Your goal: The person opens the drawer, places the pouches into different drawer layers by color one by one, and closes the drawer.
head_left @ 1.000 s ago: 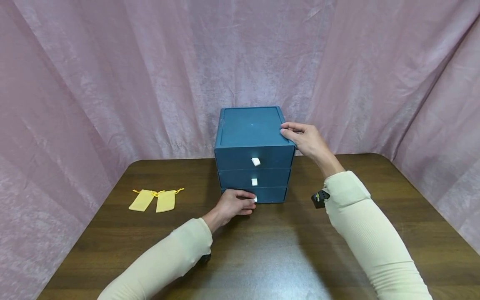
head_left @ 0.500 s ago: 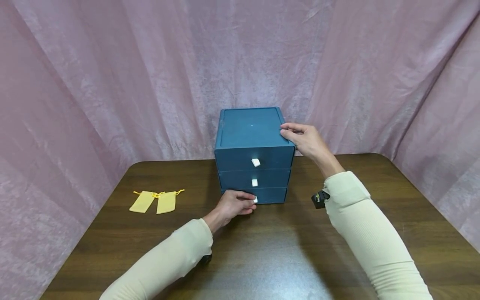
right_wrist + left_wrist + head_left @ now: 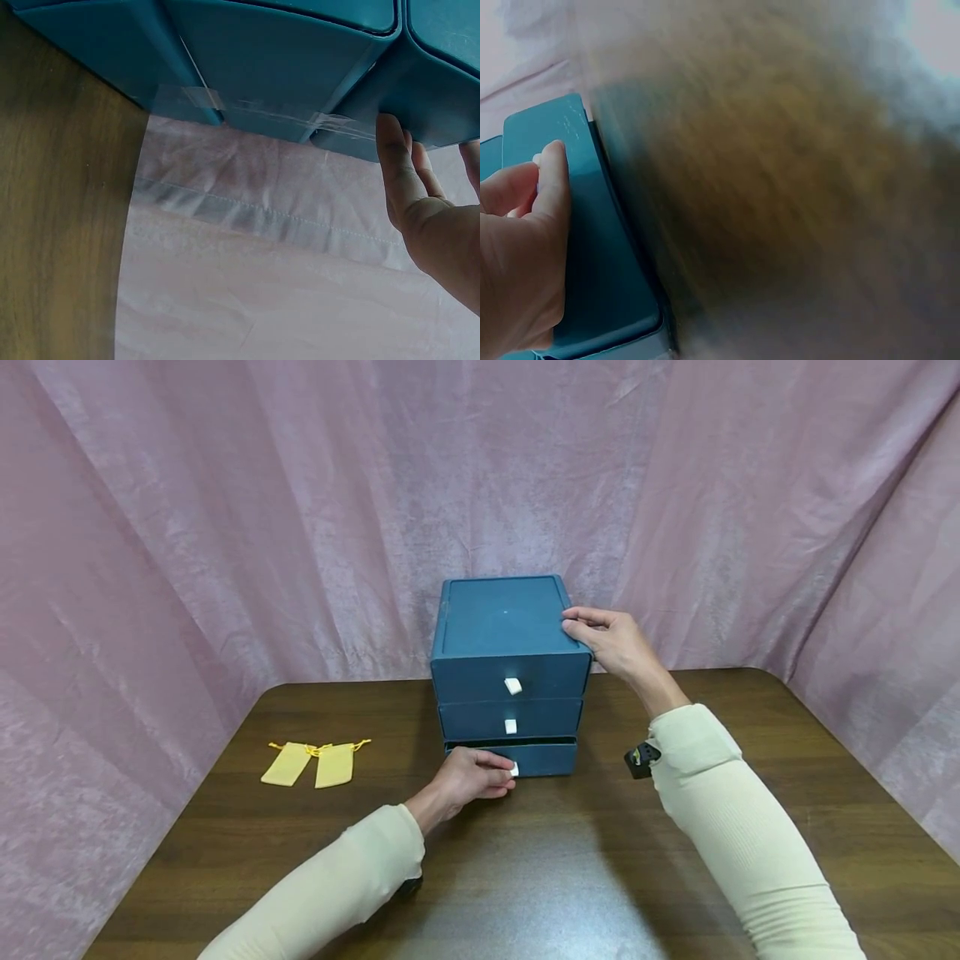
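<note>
A blue cabinet (image 3: pixel 504 617) of three stacked drawers stands at the back of the table. Its bottom drawer (image 3: pixel 546 760) sticks out slightly, with a dark gap along its upper edge. My left hand (image 3: pixel 468 779) pinches the white knob (image 3: pixel 515 769) of that drawer between thumb and fingers, which hide part of it. In the left wrist view the thumb and index finger (image 3: pixel 553 176) meet at the knob. At the cabinet's top right edge rests my right hand (image 3: pixel 611 639). The right wrist view has its extended fingers (image 3: pixel 397 154) against the cabinet's side wall.
Two small yellow drawstring pouches (image 3: pixel 288 764) lie side by side on the brown wooden table (image 3: pixel 525 877), left of the cabinet. A pink curtain (image 3: pixel 337 510) hangs behind. Clear tape (image 3: pixel 337 124) runs across the cabinet's side.
The bottom drawer has come forward a little from its closed position, with my left hand on its knob. My right hand has stayed at the cabinet's top right edge.
</note>
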The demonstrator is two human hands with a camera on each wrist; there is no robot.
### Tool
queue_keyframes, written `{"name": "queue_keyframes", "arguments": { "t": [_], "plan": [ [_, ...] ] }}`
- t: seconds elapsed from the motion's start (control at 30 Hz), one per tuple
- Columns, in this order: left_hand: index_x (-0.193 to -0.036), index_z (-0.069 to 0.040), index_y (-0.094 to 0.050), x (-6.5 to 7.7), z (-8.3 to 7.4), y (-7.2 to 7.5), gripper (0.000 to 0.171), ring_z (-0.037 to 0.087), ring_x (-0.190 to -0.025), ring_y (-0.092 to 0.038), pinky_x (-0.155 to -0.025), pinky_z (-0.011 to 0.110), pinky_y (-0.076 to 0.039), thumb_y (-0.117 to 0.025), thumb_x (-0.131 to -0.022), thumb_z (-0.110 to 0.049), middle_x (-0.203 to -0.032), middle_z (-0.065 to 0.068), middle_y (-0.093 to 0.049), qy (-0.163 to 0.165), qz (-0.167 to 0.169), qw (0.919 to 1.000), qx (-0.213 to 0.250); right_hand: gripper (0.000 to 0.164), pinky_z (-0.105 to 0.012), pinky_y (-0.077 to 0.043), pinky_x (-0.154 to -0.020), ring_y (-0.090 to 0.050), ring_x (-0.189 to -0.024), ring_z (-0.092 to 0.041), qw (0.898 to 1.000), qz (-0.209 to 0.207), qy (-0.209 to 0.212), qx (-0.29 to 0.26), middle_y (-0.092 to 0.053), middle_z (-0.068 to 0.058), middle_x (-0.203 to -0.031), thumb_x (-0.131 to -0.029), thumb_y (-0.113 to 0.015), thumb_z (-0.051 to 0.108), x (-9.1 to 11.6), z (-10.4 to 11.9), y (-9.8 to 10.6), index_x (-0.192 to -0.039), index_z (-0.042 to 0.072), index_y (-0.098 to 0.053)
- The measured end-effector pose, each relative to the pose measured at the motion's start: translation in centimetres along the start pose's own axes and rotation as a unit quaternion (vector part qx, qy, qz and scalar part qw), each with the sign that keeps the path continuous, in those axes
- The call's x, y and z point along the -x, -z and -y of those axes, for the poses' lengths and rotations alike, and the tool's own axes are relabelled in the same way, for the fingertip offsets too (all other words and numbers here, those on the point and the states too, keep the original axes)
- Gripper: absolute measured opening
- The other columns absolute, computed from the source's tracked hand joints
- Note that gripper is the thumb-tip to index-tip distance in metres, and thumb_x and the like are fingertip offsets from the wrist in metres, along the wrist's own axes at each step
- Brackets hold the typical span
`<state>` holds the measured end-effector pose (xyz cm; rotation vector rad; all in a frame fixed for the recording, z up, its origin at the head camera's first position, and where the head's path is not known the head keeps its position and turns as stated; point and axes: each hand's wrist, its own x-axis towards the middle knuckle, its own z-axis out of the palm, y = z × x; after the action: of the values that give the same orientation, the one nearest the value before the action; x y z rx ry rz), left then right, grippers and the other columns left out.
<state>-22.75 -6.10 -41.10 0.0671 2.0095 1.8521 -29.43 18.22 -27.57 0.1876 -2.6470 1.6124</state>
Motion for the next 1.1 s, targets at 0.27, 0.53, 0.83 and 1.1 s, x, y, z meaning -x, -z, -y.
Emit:
{"name": "queue_keyframes", "arguments": {
  "t": [0.27,0.53,0.83,1.1],
  "plan": [
    [-0.111,0.01,-0.07,0.5,0.0,0.2,0.02,0.021,-0.084,-0.072,-0.079,0.035,-0.058,-0.065,-0.093,0.008,-0.107,0.027,-0.069,0.007,0.007,0.9999,-0.011,0.043,-0.05,-0.039,-0.106,-0.044,-0.135,-0.031,1.0,0.007,-0.002,-0.003,-0.045,-0.012,-0.151,-0.101,-0.059,0.036,0.0,0.0,0.0,-0.139,0.014,-0.06],
    [-0.111,0.01,-0.071,0.8,0.0,0.2,0.019,0.023,-0.085,-0.073,-0.078,0.035,-0.058,-0.065,-0.093,0.006,-0.108,0.025,-0.069,0.01,0.016,0.9997,-0.017,0.043,-0.05,-0.038,-0.106,-0.044,-0.135,-0.03,1.0,0.008,-0.004,-0.007,-0.046,-0.011,-0.15,-0.102,-0.059,0.036,0.1,0.1,0.1,-0.139,0.015,-0.059],
    [-0.111,0.01,-0.071,1.4,0.2,0.1,0.019,0.022,-0.083,-0.073,-0.077,0.034,-0.058,-0.066,-0.093,0.005,-0.105,0.024,-0.07,0.005,0.014,0.9996,-0.023,0.043,-0.051,-0.037,-0.107,-0.043,-0.136,-0.03,1.0,0.008,-0.003,0.0,-0.047,-0.011,-0.15,-0.102,-0.059,0.038,0.2,0.1,0.1,-0.139,0.015,-0.06],
    [-0.111,0.009,-0.071,2.1,0.3,0.1,0.019,0.026,-0.086,-0.073,-0.078,0.035,-0.058,-0.066,-0.093,0.004,-0.104,0.023,-0.071,0.01,0.019,0.9994,-0.026,0.045,-0.05,-0.038,-0.107,-0.043,-0.136,-0.03,1.0,0.005,-0.006,-0.002,-0.043,-0.011,-0.152,-0.102,-0.057,0.038,0.2,0.0,-0.1,-0.142,0.017,-0.057]
  ]
}}
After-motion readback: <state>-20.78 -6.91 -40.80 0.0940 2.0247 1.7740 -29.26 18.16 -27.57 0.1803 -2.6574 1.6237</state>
